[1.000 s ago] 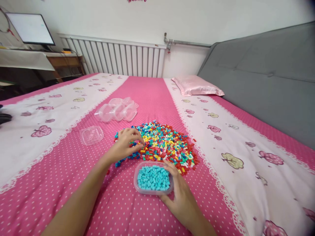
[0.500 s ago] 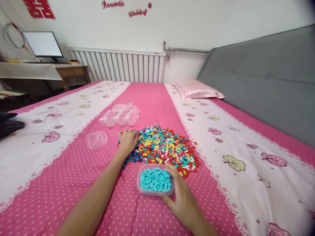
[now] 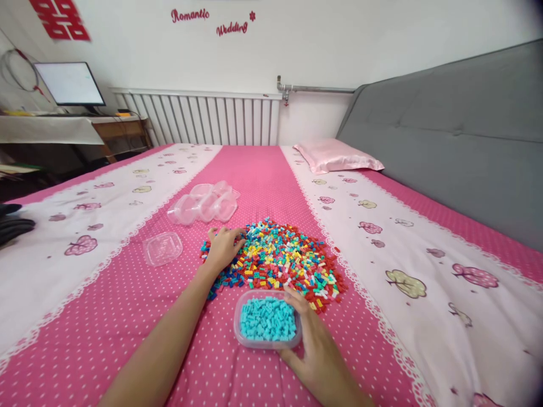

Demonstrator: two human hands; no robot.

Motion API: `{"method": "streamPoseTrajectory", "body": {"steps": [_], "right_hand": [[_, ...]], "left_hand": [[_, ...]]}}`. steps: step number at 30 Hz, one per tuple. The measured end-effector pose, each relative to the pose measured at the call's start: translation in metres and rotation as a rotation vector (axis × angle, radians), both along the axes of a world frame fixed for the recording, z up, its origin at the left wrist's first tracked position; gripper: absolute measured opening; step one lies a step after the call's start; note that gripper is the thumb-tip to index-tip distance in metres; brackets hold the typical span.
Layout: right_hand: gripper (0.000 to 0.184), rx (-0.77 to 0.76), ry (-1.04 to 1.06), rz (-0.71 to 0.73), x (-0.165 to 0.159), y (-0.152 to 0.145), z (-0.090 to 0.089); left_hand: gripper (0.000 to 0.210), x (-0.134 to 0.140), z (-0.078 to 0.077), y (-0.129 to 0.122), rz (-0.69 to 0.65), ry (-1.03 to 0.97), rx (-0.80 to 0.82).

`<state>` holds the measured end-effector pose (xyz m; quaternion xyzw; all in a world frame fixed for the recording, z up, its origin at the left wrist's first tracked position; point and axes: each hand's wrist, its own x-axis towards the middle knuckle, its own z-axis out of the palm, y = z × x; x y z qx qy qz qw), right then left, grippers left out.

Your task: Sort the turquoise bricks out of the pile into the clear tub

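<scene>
My right hand (image 3: 316, 345) grips the right side of a clear plastic container (image 3: 247, 341), its fingers at the far rim and the thumb at the near edge. Small turquoise building blocks (image 3: 268, 320) fill the container. On the bed beyond it spreads a pile of mixed small building blocks (image 3: 288, 254), mostly red, yellow, green, blue and white. Over the pile's left part lies my left hand (image 3: 224, 249), fingers bent and apart, with the tips among the blocks. Any block under those fingertips is hidden.
A clear lid (image 3: 163, 249) lies left of the pile. Several clear containers (image 3: 206, 203) are grouped behind it. A pink pillow (image 3: 335, 155) rests by the grey headboard (image 3: 445, 135). Black gloves (image 3: 14, 226) sit at the left edge, near a desk with a monitor (image 3: 70, 83).
My left hand has shifted a little right over the blocks, and its fingers are more spread. My right hand still grips the container. The view has tilted slightly.
</scene>
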<state>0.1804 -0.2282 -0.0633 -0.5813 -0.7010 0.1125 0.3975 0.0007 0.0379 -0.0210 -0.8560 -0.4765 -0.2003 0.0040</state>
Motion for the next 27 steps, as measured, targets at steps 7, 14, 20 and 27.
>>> {"method": "streamPoseTrajectory", "body": {"steps": [7, 14, 20, 27], "right_hand": [[0.063, -0.026, 0.013, 0.011, 0.001, -0.001, 0.003], [0.062, -0.011, 0.004, 0.006, 0.001, -0.001, 0.004], [0.064, -0.02, -0.001, 0.008, 0.001, 0.0, 0.005], [0.064, -0.011, 0.016, 0.008, 0.001, 0.0, 0.003]], "left_hand": [[0.012, 0.001, 0.004, -0.005, -0.022, 0.013, 0.018], [0.012, 0.001, 0.002, -0.005, -0.048, 0.003, 0.021], [0.01, 0.001, 0.004, -0.009, -0.064, -0.04, 0.039], [0.02, 0.0, 0.013, -0.016, -0.057, -0.202, 0.081]]}}
